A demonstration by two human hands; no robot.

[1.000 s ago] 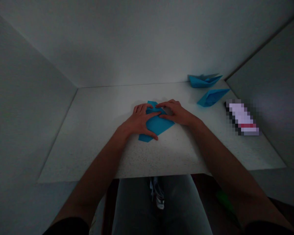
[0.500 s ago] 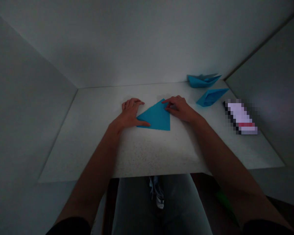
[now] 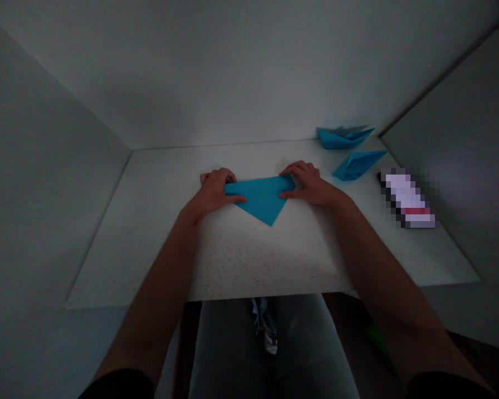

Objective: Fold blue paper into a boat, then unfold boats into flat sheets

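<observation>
At the bottom of the frame the person's knees show under the near edge of the white table (image 3: 241,266), and both forearms run up from the lower corners toward the centre.

The left hand (image 3: 213,191) sits a little left of the centre. Its fingers are curled and its thumb lies on the left corner of the blue paper (image 3: 263,197), so it pinches that corner. The right hand (image 3: 306,183) does the same on the right corner, with the thumb on top and the fingers bent behind the edge.

The paper lies flat on the table between the two hands, in the middle of the frame. Half a second ago it was a triangle with its tip pointing away and its long edge toward the person. Now the long edge is on the far side and the tip points toward the person, so the paper was turned around. I judge that the folding goes on and the hands only set the sheet in a new direction for the next crease.

In front of the tip there is bare table up to the near edge, and also to the left of the left hand. In the upper right two folded blue paper boats (image 3: 346,136) (image 3: 357,164) stand well apart from the hands, and a blurred flat object (image 3: 407,198) lies near the right wall.
</observation>
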